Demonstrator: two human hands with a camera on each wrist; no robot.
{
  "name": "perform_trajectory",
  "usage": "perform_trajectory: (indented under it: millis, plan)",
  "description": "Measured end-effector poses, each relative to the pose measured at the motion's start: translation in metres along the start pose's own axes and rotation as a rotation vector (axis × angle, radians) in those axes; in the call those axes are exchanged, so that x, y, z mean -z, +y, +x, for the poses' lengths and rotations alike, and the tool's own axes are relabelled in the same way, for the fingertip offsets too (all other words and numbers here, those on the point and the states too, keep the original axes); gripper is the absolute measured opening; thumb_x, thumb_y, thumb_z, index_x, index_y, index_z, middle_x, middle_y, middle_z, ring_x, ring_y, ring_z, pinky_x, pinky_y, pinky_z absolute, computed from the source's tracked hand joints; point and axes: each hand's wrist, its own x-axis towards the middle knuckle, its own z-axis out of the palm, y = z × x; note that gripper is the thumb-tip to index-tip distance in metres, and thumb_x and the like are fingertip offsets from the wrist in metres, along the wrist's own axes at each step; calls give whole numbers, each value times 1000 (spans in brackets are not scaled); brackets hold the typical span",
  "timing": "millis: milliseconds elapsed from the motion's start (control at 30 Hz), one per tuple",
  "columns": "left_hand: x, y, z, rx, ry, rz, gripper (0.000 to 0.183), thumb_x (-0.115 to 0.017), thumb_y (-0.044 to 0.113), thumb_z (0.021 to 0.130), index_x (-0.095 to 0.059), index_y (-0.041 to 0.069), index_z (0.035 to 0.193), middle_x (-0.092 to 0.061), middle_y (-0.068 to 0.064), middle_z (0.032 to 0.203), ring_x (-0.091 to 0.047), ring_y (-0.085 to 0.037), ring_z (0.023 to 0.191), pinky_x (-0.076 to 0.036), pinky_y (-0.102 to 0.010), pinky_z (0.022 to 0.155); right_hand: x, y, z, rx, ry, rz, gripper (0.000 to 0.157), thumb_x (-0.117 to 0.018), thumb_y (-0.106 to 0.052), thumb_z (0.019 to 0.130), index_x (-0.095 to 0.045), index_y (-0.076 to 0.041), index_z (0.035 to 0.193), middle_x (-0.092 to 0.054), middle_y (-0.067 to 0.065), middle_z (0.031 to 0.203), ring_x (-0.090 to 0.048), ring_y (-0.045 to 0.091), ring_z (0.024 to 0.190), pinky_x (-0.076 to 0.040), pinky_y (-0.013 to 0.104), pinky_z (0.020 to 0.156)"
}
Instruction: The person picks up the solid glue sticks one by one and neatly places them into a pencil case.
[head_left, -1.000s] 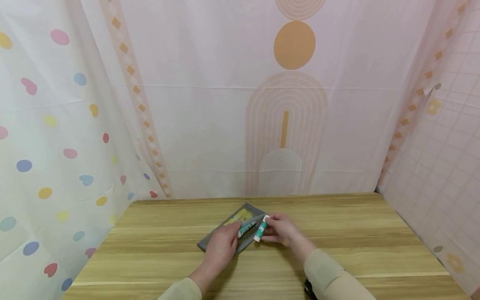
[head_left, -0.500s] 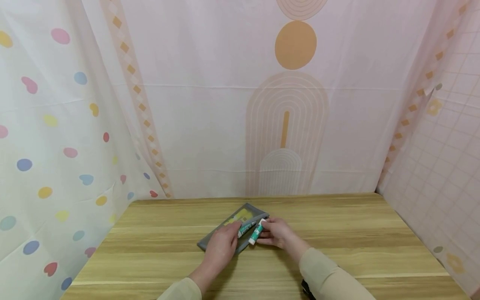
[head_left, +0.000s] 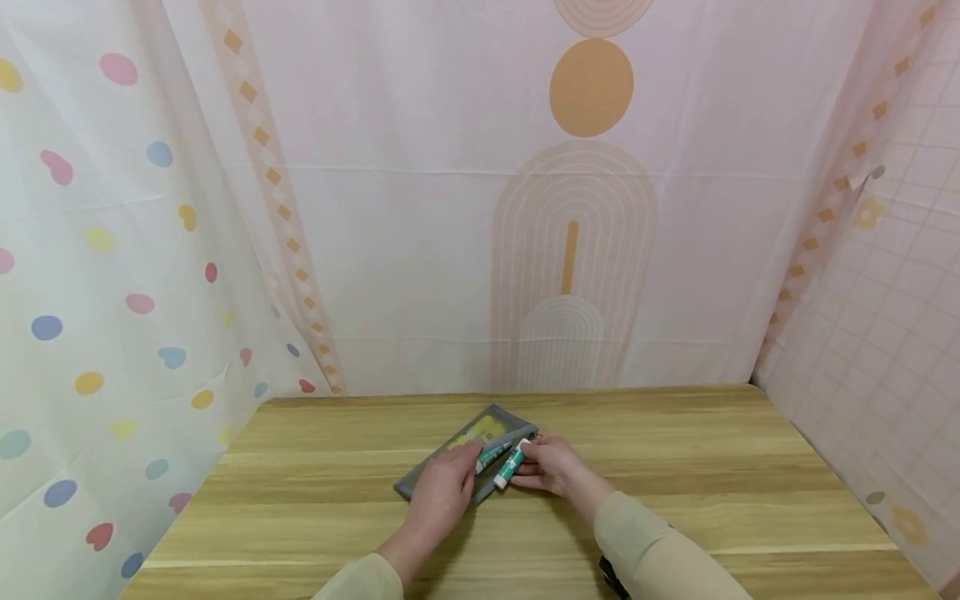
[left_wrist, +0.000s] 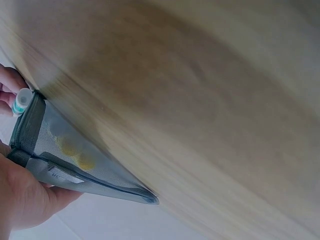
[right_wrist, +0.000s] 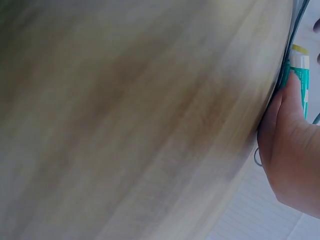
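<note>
A grey mesh zip pouch (head_left: pixel 517 432) lies slanted on the table, its zip side gaping toward the right. My left hand (head_left: pixel 442 490) grips it, with the thumb along its side in the left wrist view. Yellow shapes (left_wrist: pixel 75 154) show through the mesh. At the opening, a green-and-white tube-like item (head_left: pixel 492 457) shows beside my left fingers. My right hand (head_left: pixel 555 467) pinches a green-and-white glue stick (head_left: pixel 512 465), tilted at the pouch's mouth. In the right wrist view, that hand (right_wrist: pixel 295 150) hides part of a green-and-white stick.
The wood-grain table (head_left: pixel 675 467) extends around the pouch. A patterned curtain (head_left: pixel 420 250) hangs behind it, with further curtains at the left and right. Something black (head_left: pixel 613 577) is partly visible below the right sleeve.
My right hand has moved a little left and down with the glue stick, bringing it closer over the pouch's mouth. The left hand and pouch have stayed nearly still.
</note>
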Motion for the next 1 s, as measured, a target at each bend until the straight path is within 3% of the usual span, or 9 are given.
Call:
perform_trajectory:
  millis: [200, 467, 1000]
  plan:
    - [-1, -1, 1, -11, 11, 3, 33, -70, -5, 86, -69, 1, 118, -71, -17, 111, -68, -32, 99, -57, -45, 84, 0, 1, 2, -5, 18, -17, 23, -49, -3, 103, -43, 13, 119, -55, 15, 87, -61, 21, 74, -57, 44, 86]
    - [0, 0, 0, -3, 7, 2, 34, -70, -6, 85, -68, 0, 119, -71, -18, 112, -68, -32, 100, -57, -45, 84, 0, 3, 6, 0, 31, -27, 19, -50, 0, 102, -45, 13, 114, -58, 15, 85, -64, 20, 72, -59, 34, 80]
    - [2, 0, 0, 12, -20, -5, 34, -70, -3, 87, -68, 1, 121, -70, -16, 114, -68, -32, 102, -56, -45, 86, 0, 0, -1, -13, -29, -58, 27, -46, 1, 102, -48, 20, 121, -65, 22, 90, -70, 22, 77, -59, 32, 79]
